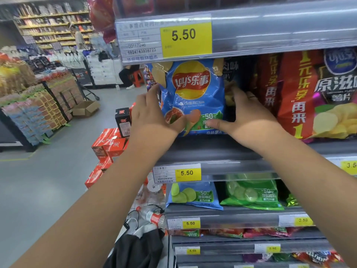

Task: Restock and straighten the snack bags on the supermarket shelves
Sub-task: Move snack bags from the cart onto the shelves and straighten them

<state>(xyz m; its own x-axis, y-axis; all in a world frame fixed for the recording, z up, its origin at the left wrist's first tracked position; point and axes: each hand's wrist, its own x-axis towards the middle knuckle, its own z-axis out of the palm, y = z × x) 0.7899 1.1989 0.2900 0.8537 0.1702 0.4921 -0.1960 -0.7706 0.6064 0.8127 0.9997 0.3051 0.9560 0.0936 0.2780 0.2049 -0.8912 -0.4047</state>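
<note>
Currently, the step in hand is judged to be seating and squaring one bag on the shelf at frame centre.

Left hand [152,113], centre-left: the forearm rises from the lower left. The fingers lie nearly straight along the bag's left edge and the thumb lies across its lower front, so that side is pinched.

Blue chip bag [195,93], centre: upright, logo facing out. Its base sits on the shelf [193,149] and its top is tucked just under the price rail [270,29].

Right hand [249,117], centre-right: the forearm rises from the lower right. The fingers reach along the bag's right edge and the thumb presses the lower front, so it holds that side in mirror fashion.

Red bags [297,93], right of frame: just beside the right hand.

To do it well, keep pressure light and equal on both sides, since the contents probably crush easily. Slide the base back rather than tipping the top. Finish with the face square to the aisle. The right fingers should clear the dark bag [230,74] behind without dragging it askew.
</note>
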